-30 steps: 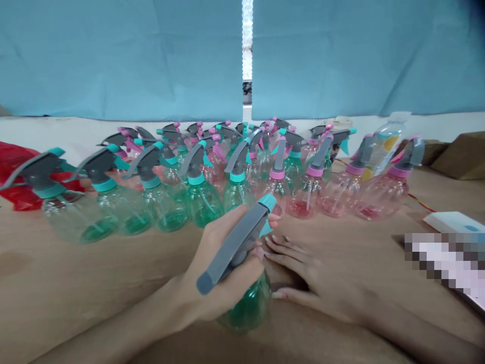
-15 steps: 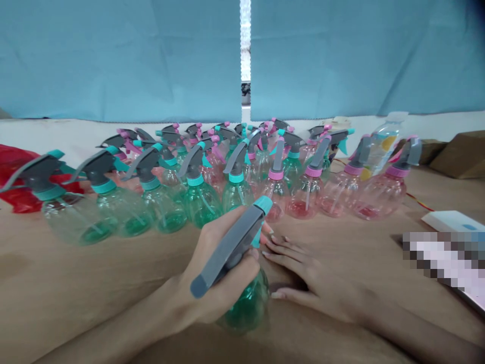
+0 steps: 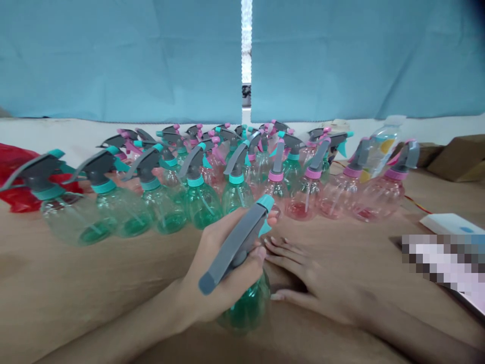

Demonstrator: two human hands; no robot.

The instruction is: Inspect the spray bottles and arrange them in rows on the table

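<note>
The left hand is wrapped around the neck of a green bottle, which stands nearest, low at centre; its grey head lies over the hand, fingertips by the teal trigger, a grip that probably steadies the bottle and keeps the trigger in reach; the right hand lies flat on the table just beside, fingers spread, holding nothing, perhaps as a prop; beyond, green bottles line the left and pink bottles the right, seemingly ranked by colour; more crowd behind them, before a blue curtain.
</note>
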